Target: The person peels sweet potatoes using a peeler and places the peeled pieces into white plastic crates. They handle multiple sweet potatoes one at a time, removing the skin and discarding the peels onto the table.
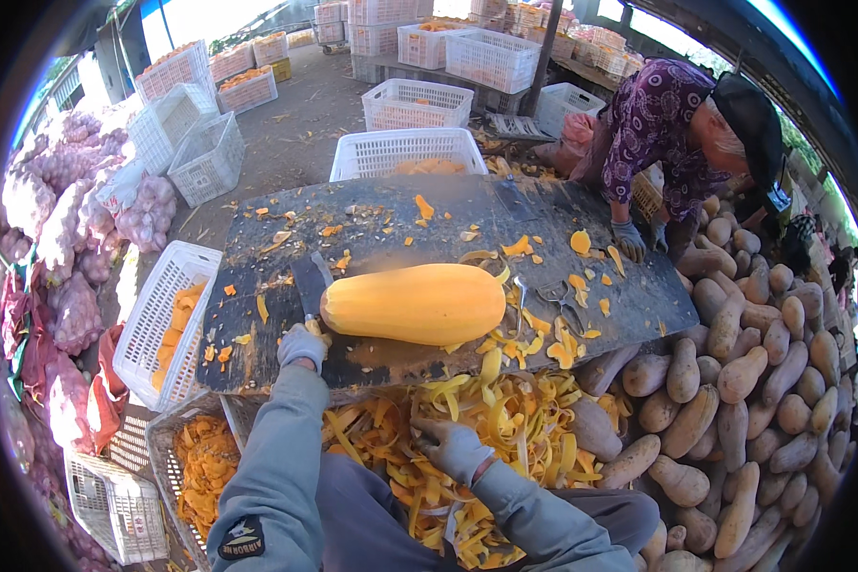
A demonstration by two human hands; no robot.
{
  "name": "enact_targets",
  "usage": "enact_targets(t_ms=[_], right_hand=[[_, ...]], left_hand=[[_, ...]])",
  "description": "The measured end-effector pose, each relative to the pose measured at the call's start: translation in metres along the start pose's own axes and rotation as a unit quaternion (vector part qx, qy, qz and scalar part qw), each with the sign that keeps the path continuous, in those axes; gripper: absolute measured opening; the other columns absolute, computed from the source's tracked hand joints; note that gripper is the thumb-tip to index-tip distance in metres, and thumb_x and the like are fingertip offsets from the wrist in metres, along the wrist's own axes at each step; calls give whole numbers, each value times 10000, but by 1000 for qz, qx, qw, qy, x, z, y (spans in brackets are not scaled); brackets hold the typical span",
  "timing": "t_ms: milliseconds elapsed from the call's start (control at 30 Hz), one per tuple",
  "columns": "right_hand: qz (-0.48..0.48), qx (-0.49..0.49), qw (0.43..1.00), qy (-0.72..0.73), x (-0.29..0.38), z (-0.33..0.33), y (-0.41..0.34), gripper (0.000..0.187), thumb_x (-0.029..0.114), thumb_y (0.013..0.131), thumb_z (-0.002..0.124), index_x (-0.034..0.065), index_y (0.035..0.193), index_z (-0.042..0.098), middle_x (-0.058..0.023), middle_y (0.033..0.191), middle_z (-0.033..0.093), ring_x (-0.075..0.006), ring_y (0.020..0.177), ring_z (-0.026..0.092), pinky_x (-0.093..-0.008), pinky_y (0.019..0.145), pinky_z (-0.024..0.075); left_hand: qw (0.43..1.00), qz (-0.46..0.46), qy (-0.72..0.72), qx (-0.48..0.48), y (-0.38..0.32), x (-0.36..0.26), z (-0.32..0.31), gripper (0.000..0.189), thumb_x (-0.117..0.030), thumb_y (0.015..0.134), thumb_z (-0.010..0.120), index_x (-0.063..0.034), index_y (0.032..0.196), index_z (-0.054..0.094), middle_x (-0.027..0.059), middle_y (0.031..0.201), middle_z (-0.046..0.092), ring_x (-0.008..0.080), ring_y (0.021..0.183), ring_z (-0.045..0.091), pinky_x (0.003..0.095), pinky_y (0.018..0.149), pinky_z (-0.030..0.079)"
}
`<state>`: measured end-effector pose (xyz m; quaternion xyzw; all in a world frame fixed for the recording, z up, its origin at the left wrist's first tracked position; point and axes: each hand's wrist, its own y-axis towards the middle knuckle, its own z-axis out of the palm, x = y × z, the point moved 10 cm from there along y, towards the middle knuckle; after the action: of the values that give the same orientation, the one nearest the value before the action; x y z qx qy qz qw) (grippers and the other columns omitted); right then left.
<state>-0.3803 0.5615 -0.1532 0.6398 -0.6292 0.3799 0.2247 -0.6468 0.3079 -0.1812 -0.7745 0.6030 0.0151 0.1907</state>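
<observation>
A peeled orange squash (pixel 415 304) lies on its side across the dark work board (pixel 400 207). My left hand (pixel 304 347), in a pale work glove, is closed around the handle of a broad-bladed knife (pixel 311 282) at the squash's left end. The blade rests on the board, partly behind the squash. My gloved right hand (pixel 452 447) hangs below the board's near edge, over a heap of yellow and orange peelings (pixel 522 415); its fingertips are partly hidden, so whether it holds anything is unclear. A metal peeler (pixel 520 297) lies by the squash's right end.
Unpeeled squashes (pixel 729 429) are piled at the right. Across the board's right end a co-worker (pixel 665 129) bends with gloved hands low. White plastic crates (pixel 168 322) stand left and beyond; a crate of orange pulp (pixel 204 465) is by my left arm. Mesh sacks (pixel 64 214) line the far left.
</observation>
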Motion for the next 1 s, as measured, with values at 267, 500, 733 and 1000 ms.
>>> enact_targets(t_ms=[267,500,733,1000], right_hand=[[28,-47,997,60,5,-24,-8,450,262,985,618,100,1405,624,-195,1265,698,-379,1169,658,-447,1011,517],[25,-59,982,175,18,-19,-3,458,306,1012,639,92,1415,619,-223,1258,695,-382,1185,657,-427,1006,524],[-85,-50,868,487,73,-26,7,656,443,1067,585,-13,1524,474,-119,1318,660,-195,1154,638,-344,1007,510],[-99,-13,638,763,61,-62,-12,569,277,1015,664,-40,1452,482,-172,1338,642,-251,1195,651,-386,1061,514]], left_hand=[[990,45,-124,-57,18,101,-1,428,-332,841,782,6,1103,757,257,1046,744,366,964,733,453,849,563],[774,-109,-623,43,-33,140,-10,307,-406,1003,603,-155,1170,658,42,730,579,168,556,508,329,483,434],[673,138,-706,174,-216,-17,-88,508,-423,1000,617,10,1264,602,65,796,620,174,613,587,319,495,484],[684,190,-545,447,-305,-142,-10,508,-416,990,643,28,1236,630,116,841,662,237,657,664,367,588,564]])
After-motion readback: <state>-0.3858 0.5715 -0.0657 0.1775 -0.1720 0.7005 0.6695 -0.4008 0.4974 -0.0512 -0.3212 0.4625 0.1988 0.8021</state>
